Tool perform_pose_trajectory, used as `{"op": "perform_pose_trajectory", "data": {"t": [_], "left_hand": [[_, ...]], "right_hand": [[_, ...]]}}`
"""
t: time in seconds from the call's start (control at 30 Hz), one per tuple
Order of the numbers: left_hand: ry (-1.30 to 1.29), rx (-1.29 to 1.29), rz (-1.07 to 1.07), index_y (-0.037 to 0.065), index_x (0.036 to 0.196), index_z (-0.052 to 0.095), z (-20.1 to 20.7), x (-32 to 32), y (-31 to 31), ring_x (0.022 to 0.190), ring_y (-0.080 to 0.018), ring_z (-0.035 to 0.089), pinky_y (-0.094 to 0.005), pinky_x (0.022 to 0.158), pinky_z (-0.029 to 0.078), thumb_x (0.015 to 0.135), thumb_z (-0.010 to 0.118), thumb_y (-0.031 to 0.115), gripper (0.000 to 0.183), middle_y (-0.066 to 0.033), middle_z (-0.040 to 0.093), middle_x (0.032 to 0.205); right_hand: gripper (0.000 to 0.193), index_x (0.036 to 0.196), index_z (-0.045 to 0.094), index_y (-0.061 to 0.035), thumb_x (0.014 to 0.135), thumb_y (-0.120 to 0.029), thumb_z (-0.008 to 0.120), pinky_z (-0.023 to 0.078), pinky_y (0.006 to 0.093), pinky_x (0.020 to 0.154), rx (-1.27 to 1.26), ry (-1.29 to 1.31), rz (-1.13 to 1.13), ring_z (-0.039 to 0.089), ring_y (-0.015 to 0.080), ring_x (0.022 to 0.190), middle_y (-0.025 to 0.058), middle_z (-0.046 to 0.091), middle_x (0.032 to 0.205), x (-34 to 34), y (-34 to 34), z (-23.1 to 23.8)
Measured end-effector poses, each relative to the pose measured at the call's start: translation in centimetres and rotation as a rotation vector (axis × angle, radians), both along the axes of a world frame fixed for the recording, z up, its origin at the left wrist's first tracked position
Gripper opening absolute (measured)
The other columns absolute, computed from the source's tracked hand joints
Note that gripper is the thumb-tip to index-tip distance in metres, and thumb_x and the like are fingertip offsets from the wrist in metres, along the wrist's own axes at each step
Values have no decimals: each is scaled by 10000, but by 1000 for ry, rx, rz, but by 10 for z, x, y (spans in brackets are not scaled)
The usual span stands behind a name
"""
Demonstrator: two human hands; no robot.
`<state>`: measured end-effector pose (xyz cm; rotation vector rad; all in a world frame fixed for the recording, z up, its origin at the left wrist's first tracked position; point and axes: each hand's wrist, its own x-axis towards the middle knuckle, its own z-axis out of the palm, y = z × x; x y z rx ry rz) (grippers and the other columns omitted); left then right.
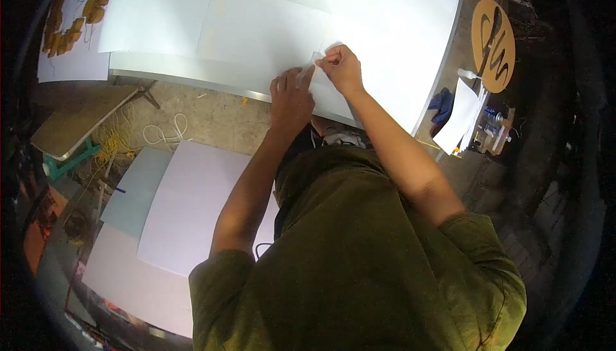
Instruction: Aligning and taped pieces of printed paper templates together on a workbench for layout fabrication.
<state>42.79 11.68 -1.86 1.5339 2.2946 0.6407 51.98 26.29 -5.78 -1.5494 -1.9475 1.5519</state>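
My left hand [293,97] lies on a white sheet [263,27] near the table's front edge, its fingers stretched out and pressing down. Just to its right, my right hand [343,70] is closed in a pinch, thumb and fingertips together. At those fingertips shows a small translucent strip [316,57], partly hidden by the fingers; its kind is too small to make out. A second white sheet [157,20] adjoins the first on the left. Both sheets lie flat on the brightly lit white table [391,24].
Brown cut pieces [96,8] lie at the far left. A round tan sign [493,46] with dark curved shapes stands right of the table, near white papers [459,117] and bottles [493,126]. Large pale boards [192,203] and a looped white cord [168,131] are at lower left.
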Motion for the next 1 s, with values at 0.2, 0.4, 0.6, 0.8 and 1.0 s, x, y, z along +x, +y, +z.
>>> {"op": "perform_pose_trajectory", "data": {"t": [0.2,0.4,0.6,0.8,1.0], "left_hand": [[81,-59,-56,135,1408,508,-10,3,-4,1256,-332,427,-512,1060,317,818,655,143,608,-144,460,1319],[102,-67,-40,146,1377,536,-8,5,-3,1286,-305,423,-535,1066,318,805,669,163,587,-126,473,1320],[86,-92,-40,146,1376,532,-11,7,-5,1305,-301,410,-538,1081,307,803,673,185,591,-122,455,1353],[75,-109,-22,43,1404,483,-12,10,-7,1337,-318,375,-543,1101,290,832,642,171,608,-143,420,1392],[39,-111,-35,-4,1360,481,-12,8,-9,1354,-326,372,-543,1111,282,846,628,163,559,-146,415,1427]], "right_hand": [[326,938,587,-25,745,-115,834,532,319,665,67,-73,13,667,182,731,83,703,802,-5,-4,6],[399,991,556,-55,717,-117,839,525,368,673,289,-131,133,666,255,748,73,669,785,-9,-9,14],[498,1060,550,-47,694,-158,869,523,405,736,449,-109,224,641,302,839,120,638,951,-13,1,13],[557,1065,559,-32,659,-204,899,508,423,798,566,-134,170,582,342,930,162,543,1063,-14,22,7],[586,1060,564,-48,634,-252,911,448,428,825,576,-106,335,536,336,970,144,533,1039,-1,2,10]]}}
